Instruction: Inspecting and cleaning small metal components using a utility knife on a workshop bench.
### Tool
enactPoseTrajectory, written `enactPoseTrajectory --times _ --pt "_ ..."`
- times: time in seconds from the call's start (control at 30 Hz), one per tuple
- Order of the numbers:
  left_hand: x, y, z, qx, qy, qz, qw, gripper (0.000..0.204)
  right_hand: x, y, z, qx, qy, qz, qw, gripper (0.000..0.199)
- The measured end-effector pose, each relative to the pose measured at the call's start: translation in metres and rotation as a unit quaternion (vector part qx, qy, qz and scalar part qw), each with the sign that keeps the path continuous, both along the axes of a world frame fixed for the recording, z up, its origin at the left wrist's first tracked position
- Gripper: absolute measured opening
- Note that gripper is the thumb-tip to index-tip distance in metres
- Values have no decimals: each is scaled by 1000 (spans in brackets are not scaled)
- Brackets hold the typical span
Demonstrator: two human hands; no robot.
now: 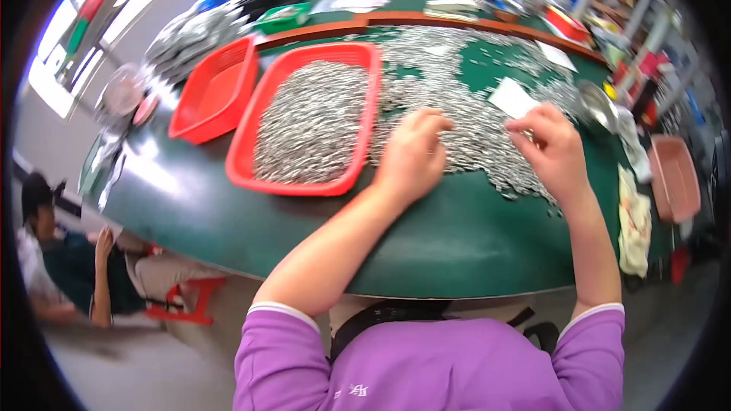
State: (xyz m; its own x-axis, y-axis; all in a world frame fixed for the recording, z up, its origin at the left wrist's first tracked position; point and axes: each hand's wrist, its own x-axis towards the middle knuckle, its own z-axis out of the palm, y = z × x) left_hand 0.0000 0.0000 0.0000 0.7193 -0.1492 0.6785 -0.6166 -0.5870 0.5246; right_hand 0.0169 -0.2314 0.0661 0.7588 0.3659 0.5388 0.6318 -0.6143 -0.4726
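A wide spread of small silvery metal pieces (472,137) covers the middle of the green table (457,243). My left hand (413,154) is over its near left part, fingers curled, beside a red plastic basket (237,156) heaped with similar pieces. To the right, my right hand (556,148) is raised over the spread with thumb and fingers pinched together. Whatever either hand holds is too small or blurred to make out. Just beyond the right fingertips shows a white card (512,97); I cannot tell whether they touch it.
Left of the full basket, another red basket (217,91) sits tilted. A brown wooden strip (411,19) bounds the spread at the back. At right are a metal bowl (598,106), a cloth (633,221) and a pink tub (674,179). Someone (91,266) sits at far left.
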Motion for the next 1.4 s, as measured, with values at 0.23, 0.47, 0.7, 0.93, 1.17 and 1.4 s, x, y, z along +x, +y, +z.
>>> enactPoseTrajectory --times 0.23,0.47,0.7,0.93,1.17,1.4 --pt "9 -22 2 45 -9 2 999 18 3 -42 2 61 -7 -30 998 6" --pt "-6 -27 13 103 -2 10 995 17 7 -42 -33 -16 -42 91 995 7" --pt "-5 -33 8 89 23 9 996 17 -9 -33 -47 -138 -19 78 987 21" --pt "-5 -33 5 72 30 3 997 14 -10 -26 -51 -123 1 47 991 22" --pt "-8 -32 6 40 39 -5 998 15 -13 -20 -49 -125 18 64 990 10" --pt "-26 -43 11 -313 408 -185 837 11 -18 -20 -34 108 104 160 976 11"
